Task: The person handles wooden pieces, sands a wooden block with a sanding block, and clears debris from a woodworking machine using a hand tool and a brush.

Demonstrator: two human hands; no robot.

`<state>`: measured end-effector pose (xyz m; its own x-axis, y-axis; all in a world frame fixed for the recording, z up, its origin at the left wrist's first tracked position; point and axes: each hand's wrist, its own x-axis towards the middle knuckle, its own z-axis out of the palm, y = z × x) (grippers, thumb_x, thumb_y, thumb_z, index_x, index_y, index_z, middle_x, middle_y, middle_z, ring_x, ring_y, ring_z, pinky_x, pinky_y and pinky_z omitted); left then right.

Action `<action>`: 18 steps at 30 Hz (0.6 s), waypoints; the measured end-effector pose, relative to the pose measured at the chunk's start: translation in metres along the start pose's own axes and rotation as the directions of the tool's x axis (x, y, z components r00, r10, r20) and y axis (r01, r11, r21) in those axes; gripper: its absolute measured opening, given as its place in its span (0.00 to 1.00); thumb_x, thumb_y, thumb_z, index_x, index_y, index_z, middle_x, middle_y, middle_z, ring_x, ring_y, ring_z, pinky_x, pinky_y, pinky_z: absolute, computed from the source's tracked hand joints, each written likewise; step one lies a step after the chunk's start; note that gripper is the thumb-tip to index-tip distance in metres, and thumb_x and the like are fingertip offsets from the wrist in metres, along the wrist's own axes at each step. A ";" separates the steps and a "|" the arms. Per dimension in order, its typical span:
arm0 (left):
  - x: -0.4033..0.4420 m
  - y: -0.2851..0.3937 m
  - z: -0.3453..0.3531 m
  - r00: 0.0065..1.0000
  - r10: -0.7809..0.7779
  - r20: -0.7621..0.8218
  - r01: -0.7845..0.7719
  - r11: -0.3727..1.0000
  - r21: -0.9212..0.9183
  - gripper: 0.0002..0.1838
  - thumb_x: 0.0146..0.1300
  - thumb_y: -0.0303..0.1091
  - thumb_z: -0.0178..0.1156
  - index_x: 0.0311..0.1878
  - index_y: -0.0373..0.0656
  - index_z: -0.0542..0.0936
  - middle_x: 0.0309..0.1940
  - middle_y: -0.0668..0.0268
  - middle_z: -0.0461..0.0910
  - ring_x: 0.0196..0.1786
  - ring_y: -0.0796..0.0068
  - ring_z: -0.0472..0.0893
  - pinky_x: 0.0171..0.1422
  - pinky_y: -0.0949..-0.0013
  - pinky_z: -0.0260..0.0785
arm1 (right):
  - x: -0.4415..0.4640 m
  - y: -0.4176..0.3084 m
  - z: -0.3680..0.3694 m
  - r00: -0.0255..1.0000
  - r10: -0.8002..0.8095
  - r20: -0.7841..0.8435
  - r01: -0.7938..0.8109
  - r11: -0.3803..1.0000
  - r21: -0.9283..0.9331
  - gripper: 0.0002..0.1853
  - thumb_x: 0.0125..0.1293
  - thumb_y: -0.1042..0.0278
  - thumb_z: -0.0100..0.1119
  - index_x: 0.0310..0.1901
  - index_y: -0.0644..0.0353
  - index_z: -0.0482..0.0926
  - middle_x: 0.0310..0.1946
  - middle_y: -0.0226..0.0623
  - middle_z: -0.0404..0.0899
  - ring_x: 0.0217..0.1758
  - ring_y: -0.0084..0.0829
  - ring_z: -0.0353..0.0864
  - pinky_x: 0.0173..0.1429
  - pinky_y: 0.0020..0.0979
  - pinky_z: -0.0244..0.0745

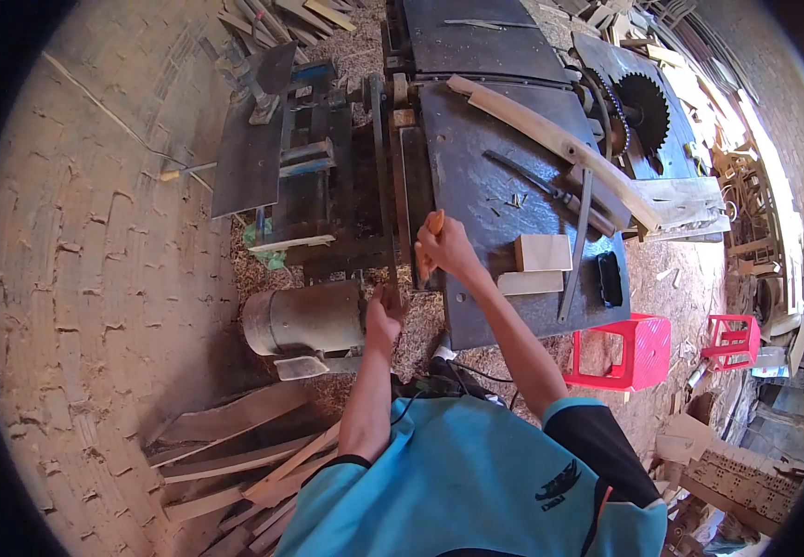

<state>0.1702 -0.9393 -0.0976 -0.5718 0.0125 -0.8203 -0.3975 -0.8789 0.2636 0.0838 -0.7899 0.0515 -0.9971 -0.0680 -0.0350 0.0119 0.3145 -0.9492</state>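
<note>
My right hand (445,251) is closed around an orange-brown wooden handle (435,222) whose end sticks out above the fist. What the handle belongs to is hidden by the fingers. This hand is over the left edge of the dark metal machine table (476,316). Lower and to the left, my left hand (385,317) has its fingers curled in shadow near the lower end of a long dark metal bar (388,200). Whatever lies between those fingers is too dark to make out. A cylindrical motor housing (304,317) is just left of it.
On the table lie wooden blocks (543,252), a curved wooden piece (541,135), a long dark tool (527,174), a metal bar (580,232) and a black case (611,278). A toothed circular blade (645,111) is at upper right. Red stools (648,348) stand right; planks (235,464) lie lower left.
</note>
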 end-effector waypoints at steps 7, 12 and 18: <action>-0.023 0.022 -0.006 0.991 0.088 0.099 -0.106 0.977 0.186 0.18 0.59 0.41 0.47 0.52 0.51 0.64 0.45 0.70 0.69 0.48 0.72 0.68 0.52 0.61 0.60 | -0.006 -0.036 -0.017 0.974 0.216 0.067 -0.218 0.976 0.019 0.09 0.51 0.73 0.48 0.19 0.67 0.65 0.10 0.43 0.69 0.15 0.31 0.74 0.20 0.30 0.66; -0.029 0.024 0.000 0.993 0.066 0.096 -0.090 0.956 0.279 0.21 0.58 0.41 0.48 0.55 0.52 0.62 0.50 0.69 0.65 0.52 0.69 0.65 0.54 0.59 0.59 | 0.013 -0.031 -0.012 0.990 -0.078 -0.120 0.068 0.994 -0.090 0.10 0.49 0.72 0.49 0.18 0.70 0.65 0.11 0.48 0.70 0.17 0.42 0.75 0.22 0.35 0.68; -0.052 0.037 0.023 0.958 -0.046 0.283 -0.112 0.849 0.516 0.31 0.51 0.30 0.53 0.60 0.49 0.56 0.51 0.66 0.63 0.52 0.69 0.64 0.54 0.60 0.60 | 0.025 0.001 0.006 0.992 0.126 0.030 -0.122 0.988 -0.091 0.11 0.48 0.69 0.51 0.19 0.70 0.67 0.13 0.54 0.68 0.20 0.48 0.75 0.26 0.40 0.68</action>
<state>0.1690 -0.9613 -0.0341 -0.7325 0.1868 -0.6547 -0.6441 -0.5015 0.5776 0.0597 -0.7973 0.0480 -0.9850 -0.0564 -0.1633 0.1269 0.4057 -0.9051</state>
